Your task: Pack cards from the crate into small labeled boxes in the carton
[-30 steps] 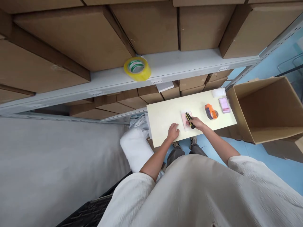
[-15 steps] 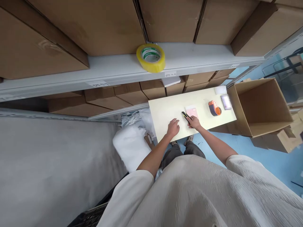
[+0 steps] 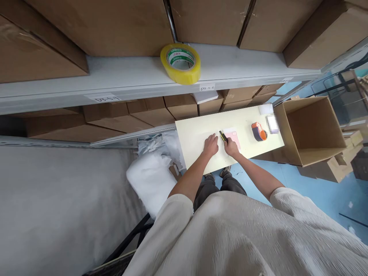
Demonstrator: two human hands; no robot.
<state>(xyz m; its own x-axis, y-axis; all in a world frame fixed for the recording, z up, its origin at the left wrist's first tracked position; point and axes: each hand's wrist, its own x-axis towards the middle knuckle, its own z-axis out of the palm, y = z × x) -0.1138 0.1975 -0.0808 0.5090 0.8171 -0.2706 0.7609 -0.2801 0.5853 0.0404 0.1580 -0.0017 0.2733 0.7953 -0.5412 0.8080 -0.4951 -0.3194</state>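
Observation:
My right hand (image 3: 231, 148) is closed around a black and yellow utility knife (image 3: 223, 136), whose front end points up and to the left. The hand rests at the lower left edge of a flat pink and white packet (image 3: 234, 138), covering part of it. Just left of the knife, my left hand (image 3: 211, 145) lies palm down on the cream tabletop (image 3: 193, 132), fingers stretched out and holding nothing. An orange and dark tape dispenser (image 3: 259, 132) sits to the right of the packet. Whether the knife blade is out is too small to tell.
A roll of yellow tape (image 3: 181, 63) lies on the grey shelf (image 3: 126, 74) under large cardboard boxes (image 3: 209, 23). An open carton (image 3: 309, 126) stands right of the table. White foam wrap (image 3: 152, 180) is at the left. A white pad (image 3: 266, 109) and a blurred item (image 3: 272, 124) lie at the right end.
The knife has moved off the packet to its left side and now tilts up-left. My left hand has slid slightly up the table, close to the knife. The view has shifted a little.

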